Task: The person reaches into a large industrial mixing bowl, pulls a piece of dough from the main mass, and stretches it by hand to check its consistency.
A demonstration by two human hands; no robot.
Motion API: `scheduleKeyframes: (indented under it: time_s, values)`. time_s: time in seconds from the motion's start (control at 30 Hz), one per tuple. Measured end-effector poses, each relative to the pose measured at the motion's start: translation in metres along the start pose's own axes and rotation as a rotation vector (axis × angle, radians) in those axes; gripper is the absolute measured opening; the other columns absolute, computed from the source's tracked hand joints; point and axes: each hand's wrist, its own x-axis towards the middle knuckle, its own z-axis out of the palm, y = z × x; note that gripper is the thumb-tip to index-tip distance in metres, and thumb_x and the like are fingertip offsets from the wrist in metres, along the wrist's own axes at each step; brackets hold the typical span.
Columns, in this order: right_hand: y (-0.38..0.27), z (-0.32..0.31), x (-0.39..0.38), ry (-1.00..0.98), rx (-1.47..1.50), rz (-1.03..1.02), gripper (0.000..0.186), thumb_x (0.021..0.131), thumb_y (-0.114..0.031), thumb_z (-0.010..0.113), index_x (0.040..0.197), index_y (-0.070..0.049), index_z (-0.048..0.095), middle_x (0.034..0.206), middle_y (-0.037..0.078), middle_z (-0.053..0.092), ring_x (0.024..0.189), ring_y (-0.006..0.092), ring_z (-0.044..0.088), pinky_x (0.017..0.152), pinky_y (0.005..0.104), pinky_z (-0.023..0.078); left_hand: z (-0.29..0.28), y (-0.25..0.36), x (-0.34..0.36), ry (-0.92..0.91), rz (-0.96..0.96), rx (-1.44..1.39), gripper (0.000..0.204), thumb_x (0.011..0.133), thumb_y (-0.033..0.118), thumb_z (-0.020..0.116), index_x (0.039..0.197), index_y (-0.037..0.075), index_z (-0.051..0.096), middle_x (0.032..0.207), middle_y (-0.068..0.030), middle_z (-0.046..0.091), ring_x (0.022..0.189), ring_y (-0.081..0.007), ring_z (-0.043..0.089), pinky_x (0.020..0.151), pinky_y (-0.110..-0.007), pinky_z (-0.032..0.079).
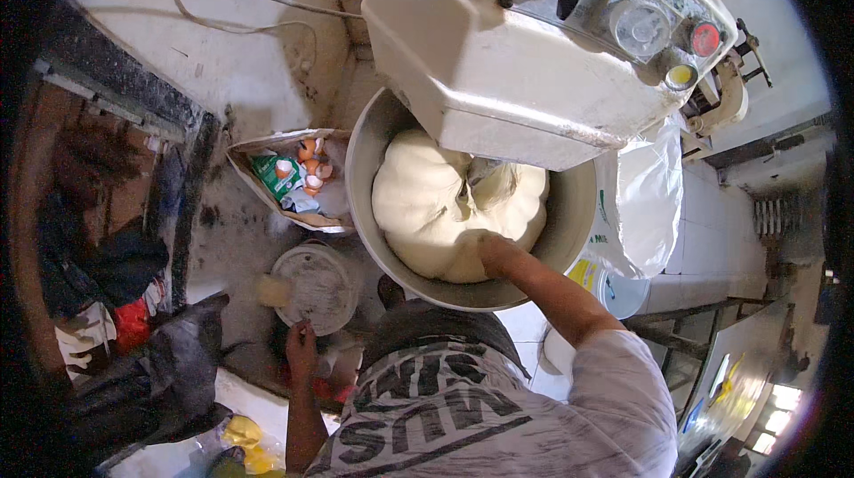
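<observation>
A large pale mass of dough (pixel 418 202) fills much of the round metal mixing bowl (pixel 366 184). My right hand (pixel 503 257) is on the near right part of the dough, its fingers curled in against it and partly hidden. A metal mixing tool (pixel 494 177) shows partly in the middle of the dough, beneath the mixer head (pixel 480 51). My left hand (pixel 302 345) is low at the left, closed, beside a white round bucket (pixel 316 287) with a dusty top. What its fingers hold, if anything, is too small to make out. A blurred yellowish piece (pixel 274 291) lies at the bucket's left edge.
An open paper sack (pixel 289 180) with cracked eggshells stands left of the bowl. A white plastic sack (pixel 649 202) and a lidded tub (pixel 618 291) are on the right. Dark cloth (pixel 151 389) hangs at the lower left. A table (pixel 734 380) stands at far right.
</observation>
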Motion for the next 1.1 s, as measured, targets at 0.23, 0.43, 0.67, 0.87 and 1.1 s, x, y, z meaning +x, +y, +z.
scheduleKeyframes:
  time_s: [0.23,0.43,0.67,0.87,1.1]
  values:
    - [-0.005,-0.003,-0.008,-0.157,0.169,0.041,0.024,0.078,-0.022,0.055,0.089,-0.005,0.067,0.099,0.018,0.062,0.096,0.0281,0.06,0.078,0.0418,0.05,0.008,-0.015,0.013,-0.006,0.06,-0.102,0.026,0.087,0.017,0.053,0.107,0.0,0.057,0.105,-0.0159,0.059,0.097,-0.0273,0.057,0.084,-0.036,0.044]
    - [0.013,0.02,0.043,-0.062,0.107,0.333,0.023,0.081,-0.018,0.05,0.091,-0.008,0.068,0.099,0.013,0.064,0.093,0.0243,0.062,0.076,0.036,0.05,0.003,-0.012,0.014,-0.048,-0.009,-0.118,0.025,0.085,0.015,0.055,0.105,0.001,0.059,0.105,-0.0159,0.06,0.095,-0.0275,0.058,0.083,-0.036,0.044]
    - [0.054,0.014,-0.017,-0.133,-0.129,0.186,0.023,0.082,-0.022,0.052,0.094,-0.009,0.067,0.103,0.007,0.064,0.093,0.0232,0.063,0.077,0.038,0.05,0.012,-0.039,0.014,-0.051,-0.029,-0.107,0.025,0.084,0.015,0.055,0.104,0.001,0.059,0.103,-0.0155,0.06,0.095,-0.0266,0.058,0.083,-0.035,0.045]
    - [0.001,-0.014,-0.011,-0.029,0.038,0.269,0.024,0.081,-0.02,0.05,0.095,-0.005,0.063,0.098,0.012,0.063,0.094,0.0256,0.061,0.077,0.0406,0.049,0.009,-0.028,0.015,-0.057,0.004,-0.118,0.026,0.085,0.017,0.055,0.105,0.002,0.059,0.103,-0.0163,0.06,0.096,-0.0258,0.057,0.084,-0.033,0.044]
    - [0.029,0.029,0.044,0.212,0.121,0.306,0.018,0.08,-0.015,0.047,0.086,-0.007,0.062,0.092,0.011,0.064,0.091,0.0252,0.062,0.076,0.0361,0.05,0.011,-0.014,0.019,-0.09,-0.033,-0.149,0.028,0.087,0.02,0.053,0.107,0.001,0.058,0.105,-0.0158,0.059,0.093,-0.0249,0.058,0.081,-0.033,0.045]
